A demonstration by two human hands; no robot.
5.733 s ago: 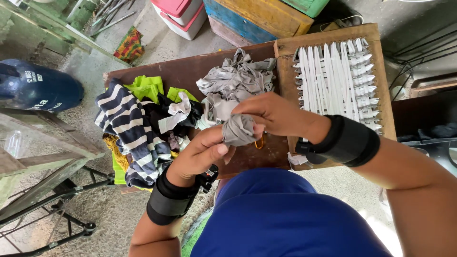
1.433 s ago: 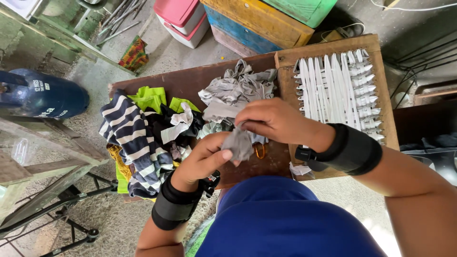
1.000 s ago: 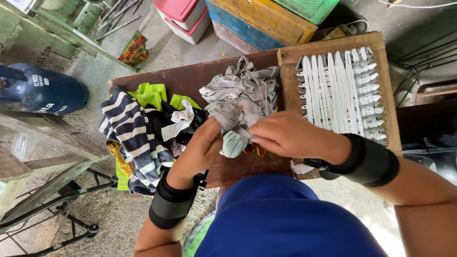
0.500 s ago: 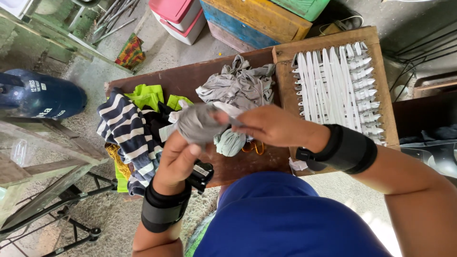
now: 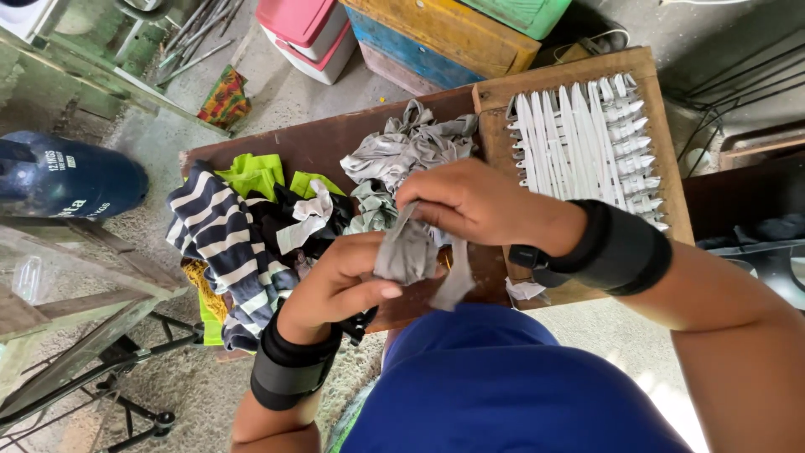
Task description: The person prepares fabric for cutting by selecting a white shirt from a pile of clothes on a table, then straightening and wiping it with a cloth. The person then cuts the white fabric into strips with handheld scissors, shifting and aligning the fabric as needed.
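Note:
Both my hands hold a grey cloth strip [image 5: 409, 253] above the near edge of a brown wooden table [image 5: 319, 143]. My left hand [image 5: 340, 281] grips its lower bunched part. From above, my right hand [image 5: 474, 201] pinches its upper end. A black wrist band sits on each forearm. A pile of grey cloth strips [image 5: 402, 155] lies on the table just beyond my hands. Right of the pile stands a wooden frame [image 5: 646, 92] strung with white cloth strips [image 5: 587, 143].
Navy-and-white striped cloth [image 5: 214, 239], lime-green scraps [image 5: 251, 172] and black cloth lie heaped on the table's left. A blue gas cylinder [image 5: 59, 176] lies on the floor at left. Pink, blue and yellow boxes [image 5: 402, 33] stand beyond the table. A metal stand [image 5: 117, 369] is at lower left.
My hands stayed over the table's near edge, working the grey strip. My left hand rose with the bunched cloth half a second ago and has dropped back beneath my right hand.

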